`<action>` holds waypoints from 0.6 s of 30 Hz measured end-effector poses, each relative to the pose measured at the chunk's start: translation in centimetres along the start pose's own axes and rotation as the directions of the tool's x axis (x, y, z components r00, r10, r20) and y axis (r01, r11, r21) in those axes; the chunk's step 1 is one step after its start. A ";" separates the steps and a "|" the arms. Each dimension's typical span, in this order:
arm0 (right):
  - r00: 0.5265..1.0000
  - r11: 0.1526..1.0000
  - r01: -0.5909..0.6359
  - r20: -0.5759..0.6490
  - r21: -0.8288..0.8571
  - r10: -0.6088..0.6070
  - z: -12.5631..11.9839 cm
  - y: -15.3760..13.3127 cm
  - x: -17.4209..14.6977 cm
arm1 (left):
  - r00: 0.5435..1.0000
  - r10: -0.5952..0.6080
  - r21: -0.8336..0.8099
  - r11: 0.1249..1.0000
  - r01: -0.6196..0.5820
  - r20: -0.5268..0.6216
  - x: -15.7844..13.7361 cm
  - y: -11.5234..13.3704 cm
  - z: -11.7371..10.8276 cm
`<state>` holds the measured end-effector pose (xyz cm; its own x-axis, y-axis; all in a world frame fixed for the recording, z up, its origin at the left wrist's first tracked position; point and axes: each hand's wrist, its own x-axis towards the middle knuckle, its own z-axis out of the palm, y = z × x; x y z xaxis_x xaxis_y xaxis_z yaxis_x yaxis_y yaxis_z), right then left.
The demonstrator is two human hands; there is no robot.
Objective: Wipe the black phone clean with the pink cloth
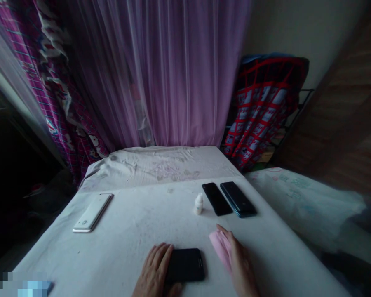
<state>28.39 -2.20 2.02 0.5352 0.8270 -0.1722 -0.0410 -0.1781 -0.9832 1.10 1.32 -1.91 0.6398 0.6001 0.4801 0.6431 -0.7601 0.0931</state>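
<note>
Purple curtains (pixel 185 74) hang behind a table (pixel 132 235) spread with pale cloth, creased at its far end; a red-patterned fabric (pixel 256 115) drapes over something to the right, beside a brown striped surface (pixel 343 111). The left hand (pixel 153 266) lies over the left end of a black phone (pixel 187 265), its fingers nearly straight and close together, reaching to the far edge, with the thumb at the near edge; finger and thumb thus hold that end between them. The right hand (pixel 241 260), just right of the phone and apart from it, is closed around a pink cloth (pixel 221 247), which shows between thumb and fingers. The black phone is near the close edge of the view, flat on the table; its long axis runs left to right, the end with small pale markings pointing right. Beyond stand a small white bottle (pixel 199 205), upright, and dark phones (pixel 217 199) slanting side by side; a white phone (pixel 92 212) lies well apart, far left.
</note>
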 end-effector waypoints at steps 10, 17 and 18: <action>0.998 0.999 0.029 -0.056 0.040 -0.027 1.1 -1.0 0.7 | 0.999 -0.012 -0.109 0.994 0.017 0.039 0.7 0.2 0.2; 0.985 0.986 0.167 -0.048 -0.002 -0.167 1.4 -1.5 0.1 | 0.979 -0.124 -0.225 0.961 0.159 0.162 1.0 1.2 -0.8; 0.983 0.984 0.178 -0.047 -0.013 -0.179 1.3 -1.3 0.1 | 0.976 -0.134 -0.232 0.957 0.172 0.170 1.1 1.3 -0.8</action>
<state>27.39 -1.20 3.23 0.5730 0.8195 0.0095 0.0658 -0.0344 -0.9972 2.27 0.81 -0.55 0.6100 0.7303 0.3075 0.6281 -0.6822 0.3742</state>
